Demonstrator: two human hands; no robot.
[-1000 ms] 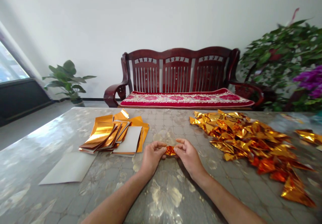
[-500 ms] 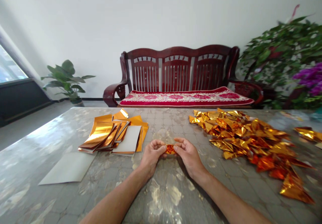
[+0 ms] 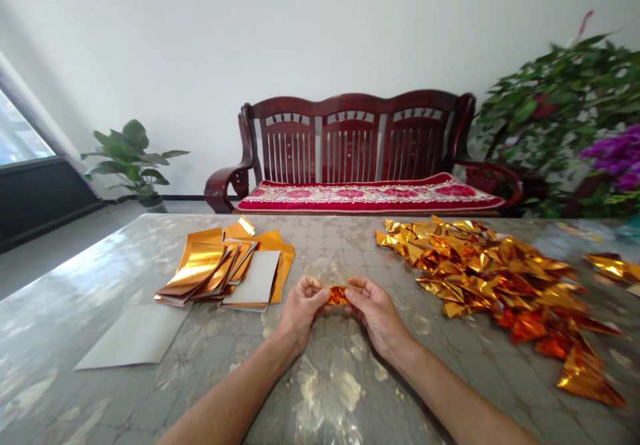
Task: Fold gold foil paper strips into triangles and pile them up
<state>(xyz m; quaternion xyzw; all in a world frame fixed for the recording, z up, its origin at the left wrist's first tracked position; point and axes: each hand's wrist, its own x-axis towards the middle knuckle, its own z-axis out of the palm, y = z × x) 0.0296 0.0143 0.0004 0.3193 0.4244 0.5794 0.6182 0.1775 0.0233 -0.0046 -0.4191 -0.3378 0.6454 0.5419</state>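
I'm watching the left hand [image 3: 300,311] and the right hand [image 3: 377,315] pinching a small folded piece of gold foil [image 3: 338,295] between them, both hands nearly closed, with the foil out at the middle of the surface [image 3: 85,285] (it's too crumpled for me to make out its exact shape). Toward the far right of the surface, a heap of folded foil triangles [image 3: 480,271] is lying just beside the right hand. On the left, a stack of foil sheets [image 3: 225,268] is sitting near a white sheet [image 3: 133,337]. Past the far edge, a dark wooden bench [image 3: 350,145] is standing against the wall.
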